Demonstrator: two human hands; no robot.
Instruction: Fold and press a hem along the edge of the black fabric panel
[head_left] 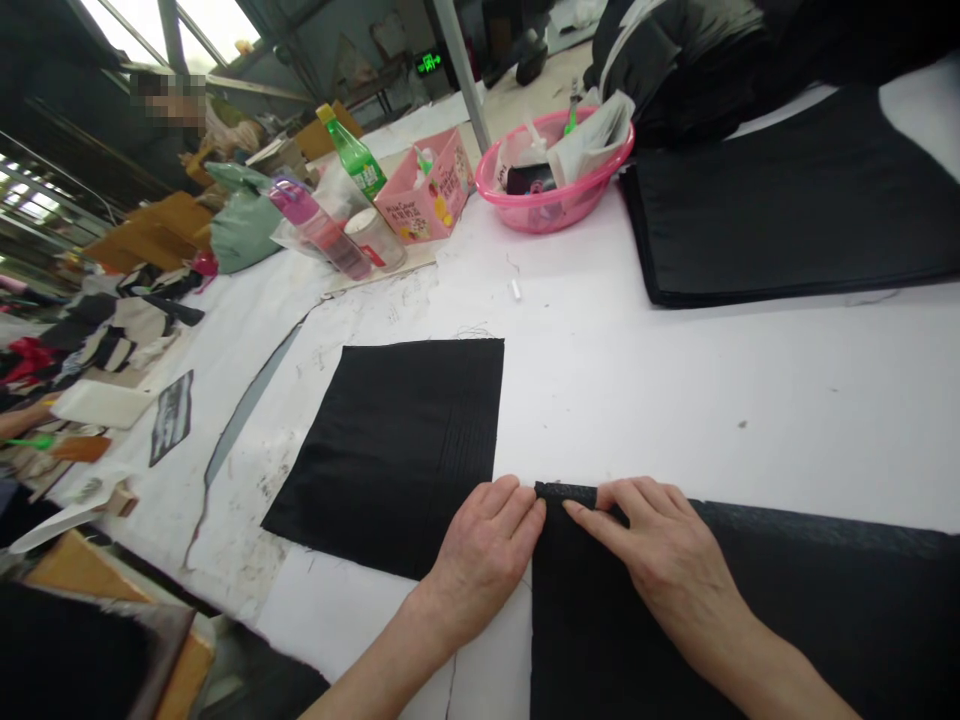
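Observation:
A large black fabric piece (600, 620) lies at the front right, with a narrow band folded over along its upper edge. The band's textured grey-black face (810, 525) shows to the right. At the piece's upper left corner, my left hand (487, 545) has its fingers held together, the tips on the fabric's edge. My right hand (667, 550) pinches the folded band a short way along, thumb below and fingers on top. Just left of my left hand, a separate black fabric panel (397, 440) with faint parallel lines lies flat.
A stack of black fabric (787, 210) sits back right. Behind are a pink basin (555, 210), a pink carton (427, 205), a green bottle (352, 155), a purple-topped bottle (322, 230) and a jar (375, 240). White chalk (515, 290) lies mid-table. Another person (176, 105) is far left.

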